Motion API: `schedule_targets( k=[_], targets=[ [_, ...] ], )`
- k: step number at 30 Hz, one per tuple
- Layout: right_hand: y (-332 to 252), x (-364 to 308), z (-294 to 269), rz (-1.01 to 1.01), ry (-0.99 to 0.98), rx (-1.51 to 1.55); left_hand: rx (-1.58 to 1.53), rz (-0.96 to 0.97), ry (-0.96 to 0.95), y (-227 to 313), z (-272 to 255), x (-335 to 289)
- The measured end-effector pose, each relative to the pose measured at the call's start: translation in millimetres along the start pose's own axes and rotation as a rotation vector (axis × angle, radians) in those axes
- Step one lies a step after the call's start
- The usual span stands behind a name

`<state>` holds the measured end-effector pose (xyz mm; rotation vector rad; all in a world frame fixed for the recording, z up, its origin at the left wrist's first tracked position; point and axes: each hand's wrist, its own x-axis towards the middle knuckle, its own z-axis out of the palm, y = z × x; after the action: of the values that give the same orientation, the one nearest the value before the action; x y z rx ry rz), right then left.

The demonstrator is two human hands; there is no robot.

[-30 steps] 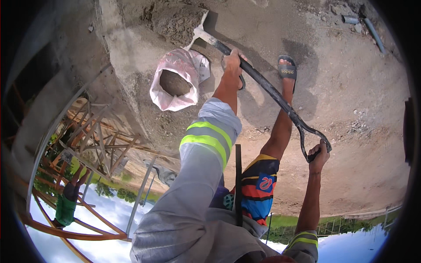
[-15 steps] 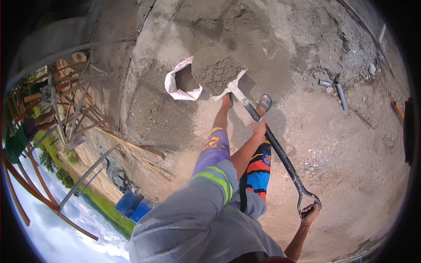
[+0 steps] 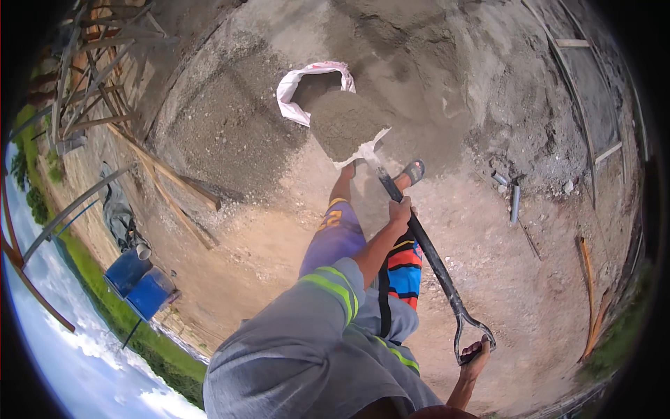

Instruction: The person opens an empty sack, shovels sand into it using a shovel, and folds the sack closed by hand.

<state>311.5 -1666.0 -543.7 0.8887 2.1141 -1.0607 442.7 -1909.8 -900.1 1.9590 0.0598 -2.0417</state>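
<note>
My left hand [image 3: 400, 211] is closed around the black shaft of a shovel [image 3: 434, 255], partway down toward the blade. At the other end, my right hand [image 3: 476, 359] grips the D-shaped handle. A heap of damp grey sand or mortar mix [image 3: 347, 124] covers the shovel's blade, whose pale, crusted edge shows nearest me. Just beyond the blade stands an open white sack [image 3: 287, 95] with a rolled rim and a dark inside. The load hides the sack's near right rim; whether they touch I cannot tell.
Grey mix [image 3: 412, 56] spreads over the ground ahead. My sandalled foot [image 3: 413, 172] is beside the shaft. Short pipe pieces [image 3: 515, 202] lie at right. Wooden planks [image 3: 164, 171], stacked timber frames [image 3: 105, 77] and blue drums [image 3: 150, 293] are at left.
The loaded blade now overlaps the sack's near right side instead of sitting beside it. My hands keep their hold on the shovel. The whole view has turned, shifting the surroundings.
</note>
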Motion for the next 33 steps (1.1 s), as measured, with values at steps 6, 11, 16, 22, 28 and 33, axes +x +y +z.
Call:
schedule_targets(
  k=[6,11,16,22,28,33],
  targets=[
    [-76,-155,241,-0.119,-0.593,0.151,0.045,0.103,-0.061,175,-19,85],
    [-93,-241,352,-0.214,-1.221,0.508,-0.074,0.025,-0.146,259,-39,90],
    [-123,-213,311,-0.265,-1.347,0.661,-0.179,-0.049,-0.261,242,-11,41],
    [-146,-116,193,-0.369,-1.422,0.66,0.293,0.531,-0.452,216,-6,29],
    [-68,-8,136,-0.111,-0.56,0.316,-0.008,0.342,-0.212,259,69,-32],
    [34,77,135,0.057,-0.229,0.362,0.068,0.301,-0.146,175,97,39]
  ],
)
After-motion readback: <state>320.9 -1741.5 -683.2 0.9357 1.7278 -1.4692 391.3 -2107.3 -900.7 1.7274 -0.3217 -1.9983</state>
